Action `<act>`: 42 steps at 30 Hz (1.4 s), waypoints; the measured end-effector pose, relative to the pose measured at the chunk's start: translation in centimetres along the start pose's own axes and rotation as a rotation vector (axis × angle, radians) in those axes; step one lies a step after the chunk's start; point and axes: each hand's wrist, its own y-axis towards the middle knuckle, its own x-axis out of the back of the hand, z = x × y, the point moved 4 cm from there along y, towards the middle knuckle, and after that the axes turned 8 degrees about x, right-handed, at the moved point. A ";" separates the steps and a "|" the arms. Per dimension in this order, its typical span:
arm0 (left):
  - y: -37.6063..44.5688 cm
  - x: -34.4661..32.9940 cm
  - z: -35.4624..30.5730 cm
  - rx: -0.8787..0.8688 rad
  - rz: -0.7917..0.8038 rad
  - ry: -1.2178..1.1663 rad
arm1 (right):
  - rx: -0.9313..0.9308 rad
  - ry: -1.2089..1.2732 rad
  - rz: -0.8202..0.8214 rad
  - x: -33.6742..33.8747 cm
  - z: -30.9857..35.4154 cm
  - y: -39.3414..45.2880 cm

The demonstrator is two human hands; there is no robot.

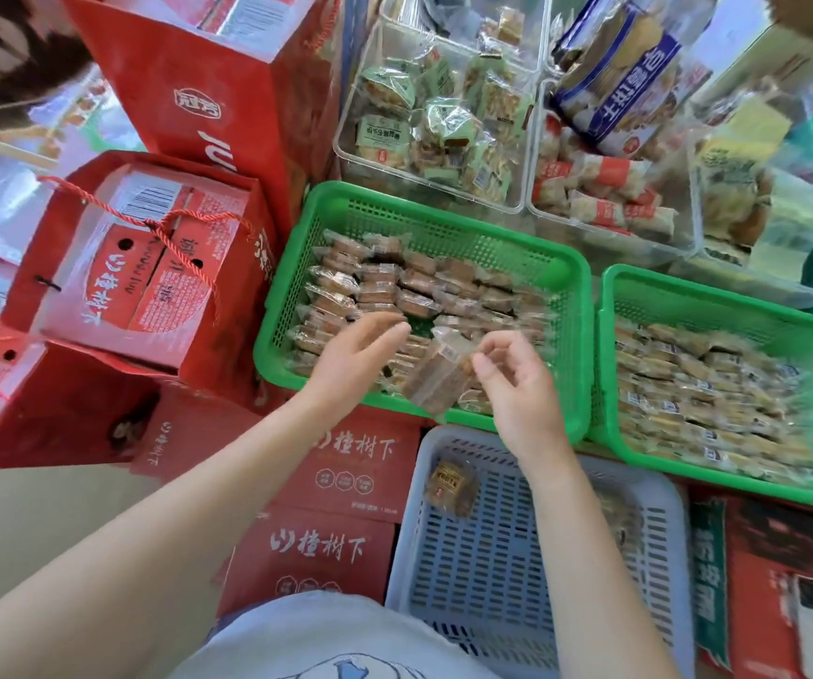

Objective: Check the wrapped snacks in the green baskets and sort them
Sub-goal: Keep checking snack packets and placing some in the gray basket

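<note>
Right hand seemingly pinches a wrapped snack over green basket.

Single head-worn view, wide-angle, sitting high and looking forward and steeply down past the person's shirt at the frame bottom. Both forearms are reaching up into the frame from the lower edge, left hand and right hand landing near centre, close to the lens. Left green basket is filling the middle, right green basket running off to the right. Edges are bending and blurring. No second view is sharing anything.
</note>
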 end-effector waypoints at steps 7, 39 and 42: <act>-6.7 -1.9 -0.4 0.237 0.078 -0.460 | -0.277 0.369 -0.089 -2.4 0.8 -4.3; -14.1 -1.6 0.0 0.186 0.260 -0.468 | -0.291 0.376 0.063 0.4 -0.9 -11.5; -14.5 -2.4 0.5 0.209 0.320 -0.576 | -0.285 0.354 0.051 0.2 -1.2 -11.7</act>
